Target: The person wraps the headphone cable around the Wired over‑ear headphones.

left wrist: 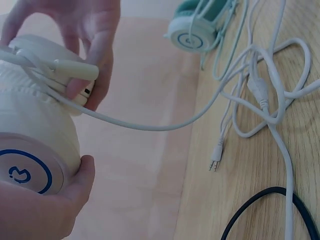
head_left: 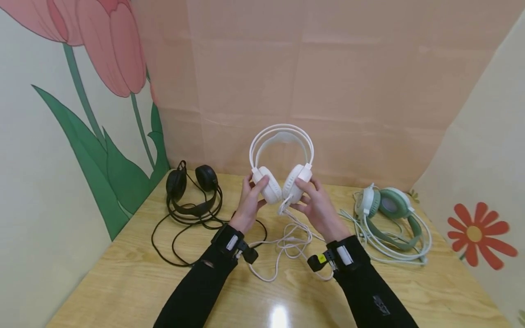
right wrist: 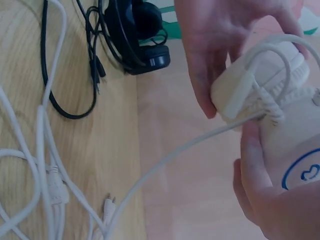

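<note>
Both hands hold a pair of white headphones [head_left: 301,175] upright above the table, headband arched on top. My left hand [head_left: 248,205] grips the left ear cup, thumb across its face. The other ear cup is gripped by my right hand [head_left: 319,207] in the same way. In the left wrist view a blue ring logo marks the outer face of an ear cup [left wrist: 30,165]. From the cups a white cable [head_left: 292,246] runs down and lies in loose loops on the table; its twin plugs [left wrist: 216,154] show in the left wrist view.
Black headphones [head_left: 201,208] with a coiled black cable lie on the wooden table [head_left: 123,282] to the left. Green and white headphones [head_left: 395,205] lie to the right. A pinkish sheet [head_left: 348,91] hangs behind, with flower-painted walls at both sides.
</note>
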{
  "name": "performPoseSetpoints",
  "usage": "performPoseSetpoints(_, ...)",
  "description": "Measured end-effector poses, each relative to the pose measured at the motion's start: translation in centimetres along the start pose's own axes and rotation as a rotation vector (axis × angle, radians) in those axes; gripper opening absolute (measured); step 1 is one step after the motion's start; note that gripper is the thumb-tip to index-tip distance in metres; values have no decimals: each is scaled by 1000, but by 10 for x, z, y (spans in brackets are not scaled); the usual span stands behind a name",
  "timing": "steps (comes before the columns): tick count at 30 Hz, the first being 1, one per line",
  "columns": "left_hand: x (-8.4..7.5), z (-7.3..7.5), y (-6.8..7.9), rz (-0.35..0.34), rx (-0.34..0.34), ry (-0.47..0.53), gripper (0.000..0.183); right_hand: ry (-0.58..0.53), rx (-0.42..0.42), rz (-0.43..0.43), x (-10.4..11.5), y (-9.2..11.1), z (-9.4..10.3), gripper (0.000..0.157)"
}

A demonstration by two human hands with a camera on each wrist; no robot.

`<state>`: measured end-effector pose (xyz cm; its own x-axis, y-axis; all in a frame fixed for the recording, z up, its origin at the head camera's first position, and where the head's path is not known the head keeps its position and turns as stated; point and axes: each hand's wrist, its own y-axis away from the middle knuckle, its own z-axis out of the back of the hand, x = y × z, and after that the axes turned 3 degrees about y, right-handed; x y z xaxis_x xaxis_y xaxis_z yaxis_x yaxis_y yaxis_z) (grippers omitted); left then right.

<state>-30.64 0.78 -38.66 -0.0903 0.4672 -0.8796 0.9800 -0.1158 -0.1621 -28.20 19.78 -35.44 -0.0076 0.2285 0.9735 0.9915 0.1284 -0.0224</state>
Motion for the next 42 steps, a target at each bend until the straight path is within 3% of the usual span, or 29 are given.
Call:
performPoseSetpoints(11, -1, 6, 5, 70, 82, -18, 68, 28, -121, 41, -6, -2, -2, 65)
performPoseSetpoints(21, -4, 18, 11, 141, 176, -82, 59, 269, -123, 119, 3, -3, 6, 73)
performPoseSetpoints(27, -9, 24, 15, 178, 138, -145, 49, 422, -102, 169, 9, -3, 9, 76)
performPoseSetpoints(32, -23, 18, 23, 206, -5, -312, 48, 569, -105, 214, 16, -3, 11, 83)
performPoseSetpoints(34, -29, 13, 26, 170, -73, -442, 47, 625, -104, 226, 19, -3, 11, 84)
performPoseSetpoints(37, -38, 6, 29, 36, -126, -660, 46, 691, -99, 247, 24, -4, 11, 83)
performPoseSetpoints(42, -51, -5, 32, -251, -86, -869, 40, 768, -76, 286, 28, -6, 9, 85)
